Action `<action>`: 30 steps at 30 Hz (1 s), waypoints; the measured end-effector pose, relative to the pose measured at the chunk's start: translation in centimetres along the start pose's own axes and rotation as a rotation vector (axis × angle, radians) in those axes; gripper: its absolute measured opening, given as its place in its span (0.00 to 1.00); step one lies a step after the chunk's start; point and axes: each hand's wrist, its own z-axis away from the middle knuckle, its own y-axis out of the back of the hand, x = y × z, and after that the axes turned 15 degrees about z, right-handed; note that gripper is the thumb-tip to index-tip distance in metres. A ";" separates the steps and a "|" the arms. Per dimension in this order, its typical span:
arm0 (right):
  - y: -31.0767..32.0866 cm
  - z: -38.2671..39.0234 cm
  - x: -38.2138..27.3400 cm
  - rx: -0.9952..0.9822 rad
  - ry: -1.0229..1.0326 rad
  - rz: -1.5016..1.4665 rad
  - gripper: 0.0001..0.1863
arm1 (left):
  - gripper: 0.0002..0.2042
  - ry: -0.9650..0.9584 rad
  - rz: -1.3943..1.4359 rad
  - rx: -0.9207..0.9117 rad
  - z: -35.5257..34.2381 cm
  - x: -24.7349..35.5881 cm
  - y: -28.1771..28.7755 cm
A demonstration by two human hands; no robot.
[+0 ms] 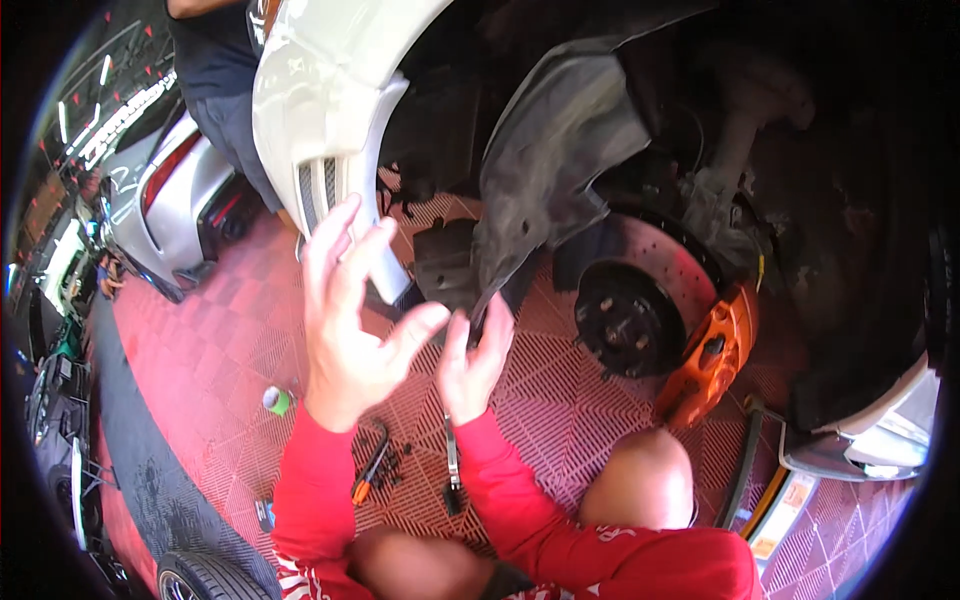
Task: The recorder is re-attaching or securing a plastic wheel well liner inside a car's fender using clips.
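Observation:
My left hand [350, 330] is raised with its fingers stretched and thumb apart. Its fingertips overlap the lower part of a white car body panel [325, 90] with a dark slatted vent; whether they touch it I cannot tell. Beside it, my right hand [475, 365] pinches the bottom edge of a black wheel arch liner [540, 190] between thumb and fingers. The liner hangs loosely bent between the white panel and the bare wheel hub [630, 320]. Next to the hub are a drilled brake disc [655, 255] and an orange brake caliper [715, 355].
On the red tiled floor lie an orange-handled tool [370, 475], a ratchet-like tool [452, 470], small dark fasteners and a green-and-white roll [276, 401]. A tyre [215, 578] is at lower left. Another person [225, 110] stands behind the panel; a silver car [165, 205] is at left.

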 end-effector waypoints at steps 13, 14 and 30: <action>-1.3 -0.4 1.8 -0.218 0.082 -0.117 0.29 | 0.22 -0.291 -0.162 0.107 -1.9 1.7 -11.8; -0.9 -0.5 1.8 -0.218 -0.007 -0.203 0.28 | 0.22 -0.270 -0.157 0.122 -1.5 1.8 -12.3; -1.6 -1.6 0.6 -0.237 -0.102 -0.448 0.25 | 0.11 -0.430 -0.248 0.091 1.2 0.1 -17.1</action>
